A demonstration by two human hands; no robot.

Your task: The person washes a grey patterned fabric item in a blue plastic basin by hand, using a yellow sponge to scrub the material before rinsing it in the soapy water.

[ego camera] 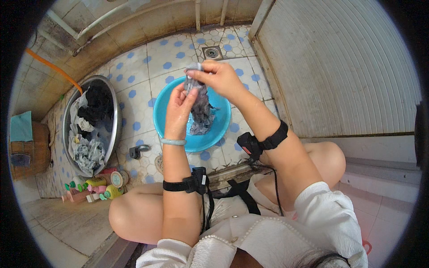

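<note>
A wet grey cloth garment [201,105] hangs from both hands, its lower end bunched inside a light-blue plastic basin [162,125] on the tiled floor. My left hand [180,104] grips it lower down, thumb across the front. My right hand [216,75] pinches its top end, where a pale band shows. Both hands are above the basin's far half. What the garment is exactly cannot be made out, since it is folded together.
Left of the basin stands a large metal basin [117,124] with dark and pale wet laundry [95,107]; an orange hose [55,67] reaches its rim. Several pump bottles [97,184] cluster below it. A loose caster wheel [139,150] lies between the basins. A floor drain [212,53] lies beyond; a ribbed panel [335,67] bounds the right.
</note>
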